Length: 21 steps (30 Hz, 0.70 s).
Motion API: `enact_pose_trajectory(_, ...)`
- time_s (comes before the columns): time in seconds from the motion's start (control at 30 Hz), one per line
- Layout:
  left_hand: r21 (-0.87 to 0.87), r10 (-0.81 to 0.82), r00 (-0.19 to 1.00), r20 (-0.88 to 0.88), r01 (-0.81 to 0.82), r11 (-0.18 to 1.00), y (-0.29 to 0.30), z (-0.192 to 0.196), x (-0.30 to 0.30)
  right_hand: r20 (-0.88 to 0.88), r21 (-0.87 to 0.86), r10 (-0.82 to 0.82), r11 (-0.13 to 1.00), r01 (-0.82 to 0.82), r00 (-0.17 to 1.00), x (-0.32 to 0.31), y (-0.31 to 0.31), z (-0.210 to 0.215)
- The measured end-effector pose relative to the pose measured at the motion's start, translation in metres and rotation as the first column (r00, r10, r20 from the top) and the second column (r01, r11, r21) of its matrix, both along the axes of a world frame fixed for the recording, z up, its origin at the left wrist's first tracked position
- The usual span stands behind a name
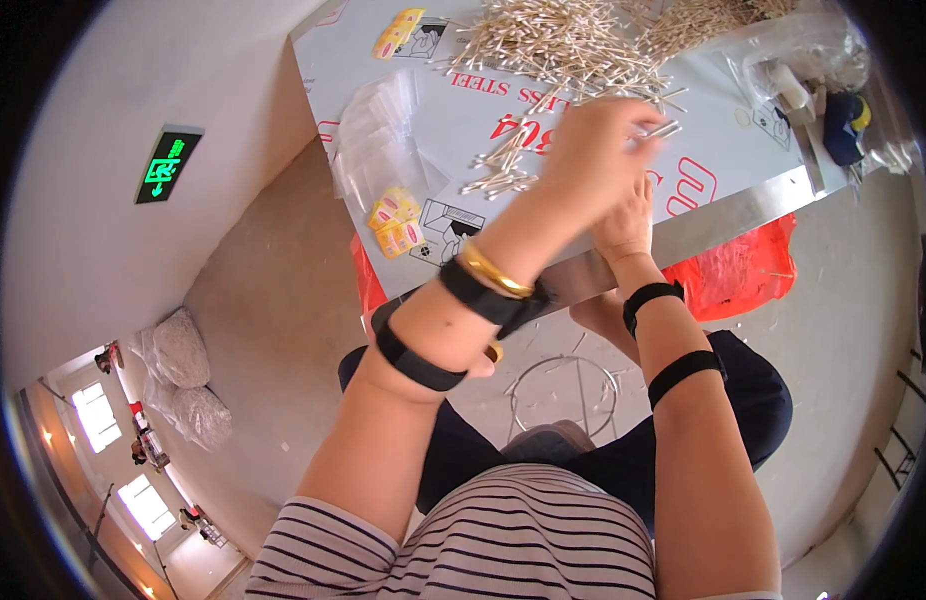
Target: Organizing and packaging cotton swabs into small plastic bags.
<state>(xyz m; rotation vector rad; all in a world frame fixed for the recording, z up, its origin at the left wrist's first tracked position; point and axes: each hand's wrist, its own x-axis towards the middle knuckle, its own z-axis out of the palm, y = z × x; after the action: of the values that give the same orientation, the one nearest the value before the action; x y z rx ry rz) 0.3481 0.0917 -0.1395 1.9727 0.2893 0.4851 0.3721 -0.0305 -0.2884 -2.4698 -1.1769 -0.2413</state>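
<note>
A large heap of cotton swabs (558,45) with wooden-coloured sticks lies at the far side of the metal-topped table (723,150). My left hand (608,140) is over the table, slightly blurred, its fingers pinched around a few cotton swabs (663,130). Just below it, my right hand (623,225) is at the table's near edge; its fingers are mostly hidden behind the left hand. Loose swabs (503,170) lie to the left of my hands. Farther left are clear plastic bags (378,130) in an overlapping stack, with yellow printed cards (396,222) at their near end.
More yellow cards (398,33) lie at the far left. A second swab pile (708,22) and clear plastic wrap (813,50) are at the far right, beside a dark blue object (843,128). A red plastic bag (738,270) hangs under the near edge. A round-framed stool (563,395) stands below.
</note>
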Motion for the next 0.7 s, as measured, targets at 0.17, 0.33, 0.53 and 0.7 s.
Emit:
enact_pose_trajectory(0.17, 0.476, 0.249, 0.963, -0.099, -0.174, 0.862, 0.084, -0.063, -0.076, -0.104, 0.141, 0.026, 0.99, -0.011, 0.994, 0.004, 0.005, 0.026)
enact_pose_trajectory(0.33, 0.485, 0.213, 0.968, -0.129, -0.126, 0.866, 0.092, -0.099, -0.115, -0.1, 0.151, 0.019, 0.989, -0.004, 0.995, 0.004, 0.006, 0.021)
enact_pose_trajectory(0.53, 0.565, 0.158, 0.982, -0.099, -0.075, 0.822, 0.083, -0.104, -0.125, -0.115, 0.154, 0.012, 0.988, 0.005, 0.993, 0.001, 0.005, 0.023)
enact_pose_trajectory(0.7, 0.554, 0.168, 0.967, -0.19, -0.036, 0.832, 0.09, -0.106, -0.133, -0.11, 0.159, 0.016, 0.987, 0.002, 0.994, 0.001, 0.005, 0.022)
